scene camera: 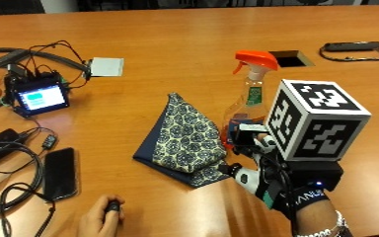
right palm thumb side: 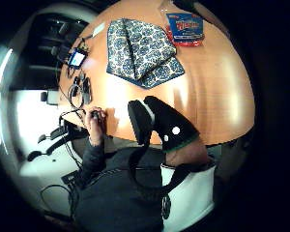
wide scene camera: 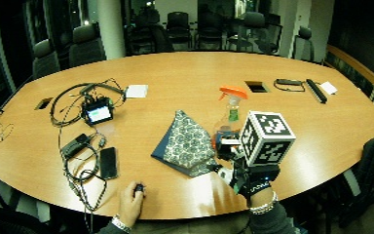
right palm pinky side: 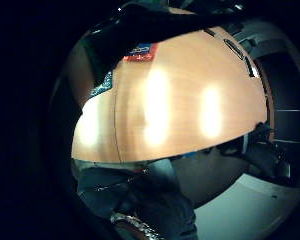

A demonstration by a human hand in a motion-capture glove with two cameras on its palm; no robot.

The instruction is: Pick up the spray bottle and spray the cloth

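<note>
On the wooden surface [scene camera: 176, 44]:
Spray bottle [scene camera: 247, 101]: upright, orange trigger head, clear body with orange liquid low down, just beside the folded patterned cloth [scene camera: 184, 140].
Right hand [scene camera: 268, 168]: gloved, near the bottle's base; fingers hidden, so I cannot tell its state.
Handling: likely light, rigid, smooth plastic, top-heavy when tilted.
Hold: probably the neck under the trigger.

Just beyond the black-gloved fingers [scene camera: 255, 148]: clear plastic spray bottle [scene camera: 246, 106], orange trigger head; beside them, folded navy cloth [scene camera: 186, 140], cream floral medallions.
</note>
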